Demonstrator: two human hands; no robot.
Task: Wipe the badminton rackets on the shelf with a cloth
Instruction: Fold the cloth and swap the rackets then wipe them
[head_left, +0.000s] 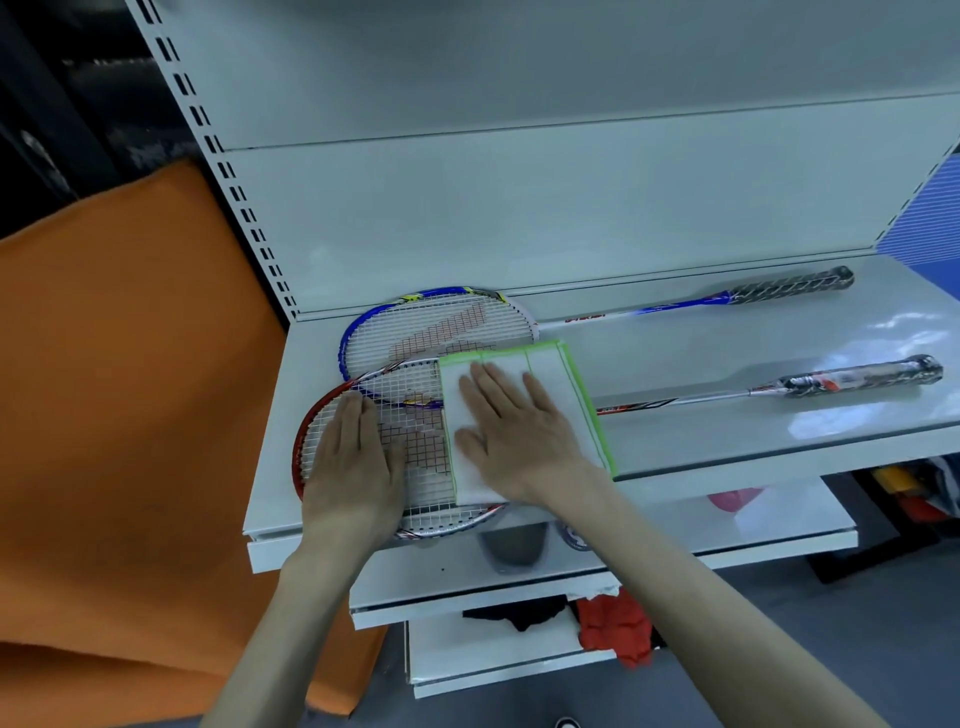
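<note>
Two rackets flat on the glossy white metal shelf (727, 431), heads overlapping, handles out toward three o'clock. Red-framed badminton racket (415, 499) nearest, blue-framed badminton racket (363, 322) just behind at twelve o'clock. Folded white cloth with green edging (550, 369) spread over the red head's three o'clock side. Right hand (514, 431) flat on the cloth, fingers straight, pressing down. Left hand (353, 467) flat too, fingers together, resting on the red racket's strings at nine o'clock. Orange fabric (119, 415) hanging at the shelf's nine o'clock.
</note>
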